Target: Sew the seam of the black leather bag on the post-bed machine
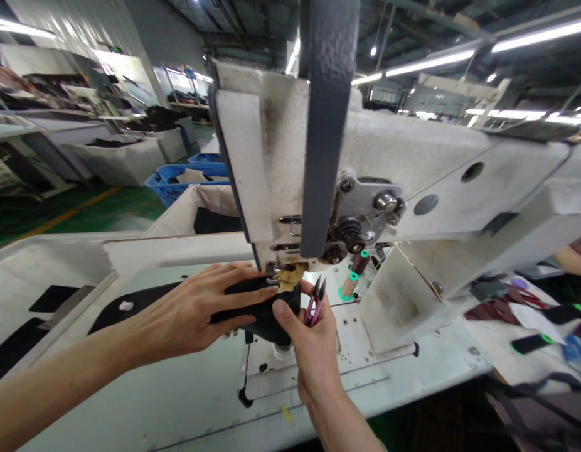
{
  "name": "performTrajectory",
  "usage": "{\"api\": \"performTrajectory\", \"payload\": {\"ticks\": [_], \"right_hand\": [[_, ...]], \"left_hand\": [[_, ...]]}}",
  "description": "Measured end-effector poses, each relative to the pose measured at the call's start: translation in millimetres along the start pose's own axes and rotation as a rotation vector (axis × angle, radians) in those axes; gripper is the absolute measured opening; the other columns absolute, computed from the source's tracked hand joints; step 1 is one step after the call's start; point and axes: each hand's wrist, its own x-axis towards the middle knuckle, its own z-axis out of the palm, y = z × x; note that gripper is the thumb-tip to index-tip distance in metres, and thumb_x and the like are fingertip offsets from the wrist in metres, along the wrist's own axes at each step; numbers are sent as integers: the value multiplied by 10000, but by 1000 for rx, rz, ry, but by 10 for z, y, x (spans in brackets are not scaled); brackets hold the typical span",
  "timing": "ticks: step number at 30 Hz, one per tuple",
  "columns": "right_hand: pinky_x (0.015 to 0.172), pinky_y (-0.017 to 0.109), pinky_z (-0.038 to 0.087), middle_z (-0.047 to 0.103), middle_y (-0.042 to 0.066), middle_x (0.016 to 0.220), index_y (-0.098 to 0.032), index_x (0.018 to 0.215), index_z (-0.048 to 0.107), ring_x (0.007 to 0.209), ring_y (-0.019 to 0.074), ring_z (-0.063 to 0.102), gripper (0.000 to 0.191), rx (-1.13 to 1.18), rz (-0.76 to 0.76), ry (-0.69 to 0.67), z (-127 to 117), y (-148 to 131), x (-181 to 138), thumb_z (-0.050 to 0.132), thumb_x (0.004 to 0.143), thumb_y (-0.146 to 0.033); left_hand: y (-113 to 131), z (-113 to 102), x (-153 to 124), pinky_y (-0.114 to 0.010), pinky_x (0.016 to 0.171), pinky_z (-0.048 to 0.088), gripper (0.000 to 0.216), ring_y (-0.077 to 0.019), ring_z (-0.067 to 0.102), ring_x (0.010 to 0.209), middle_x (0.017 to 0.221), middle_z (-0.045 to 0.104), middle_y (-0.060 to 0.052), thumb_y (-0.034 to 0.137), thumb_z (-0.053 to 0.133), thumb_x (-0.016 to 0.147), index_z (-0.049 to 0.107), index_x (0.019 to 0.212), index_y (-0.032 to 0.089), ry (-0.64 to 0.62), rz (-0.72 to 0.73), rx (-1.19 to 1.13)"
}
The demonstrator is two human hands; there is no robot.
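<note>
Tabletop [177, 392] carries the sewing machine [426, 169]; black piece [266, 325] sits below its head. My left hand [191, 307] lies spread along it; my right hand [316, 342] pinches its right end, purple snips [314, 307] tucked in. Best, I'd say: guide lightly, edge even, blades and fingertips clear of the presser foot [273, 274].

Over the left fingers [246, 297] and right fingers [288, 316], the machine [238, 132] and its bar [325, 138] blocked the way up. The column [398, 301] barred the right, with spools [349, 285] beside it. Snips [313, 309] jutted upward from the right fingers. Between the forearms [83, 361], free room lay over the table [191, 392].
</note>
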Motion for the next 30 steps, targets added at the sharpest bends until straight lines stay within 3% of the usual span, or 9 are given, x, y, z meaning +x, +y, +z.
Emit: {"api": "performTrajectory", "payload": {"ticks": [7,21,26,30], "right_hand": [[679,277,573,683,-2,803,-184,1184,568,690,148,643,724,-9,-9,10,81,8,20,923,596,-414],[589,229,526,645,-22,764,-178,1163,563,568,86,523,692,-50,-20,-6,92,-3,60,914,615,-414],[572,207,505,638,-37,728,-191,1134,586,561,85,526,655,-24,-14,-14,98,-15,67,913,614,-420],[559,198,484,625,-55,685,-190,1132,598,528,73,495,635,-21,-1,-43,81,-32,74,913,621,-397]], "left_hand": [[-9,-17,25,-478,1076,460,455,-236,520,1277,1429,538,7,238,536,968,519,1390,406,5,-8,-82],[68,-126,88,-414,1072,467,365,-180,551,1227,1385,575,36,169,488,982,634,1267,344,3,-24,-72],[103,-159,79,-452,1071,476,410,-217,542,1266,1423,554,1,223,499,986,553,1367,366,-109,-47,-27],[144,-150,57,-458,1028,502,449,-250,553,1261,1424,559,10,258,552,961,525,1384,409,-75,-61,-15]]}}
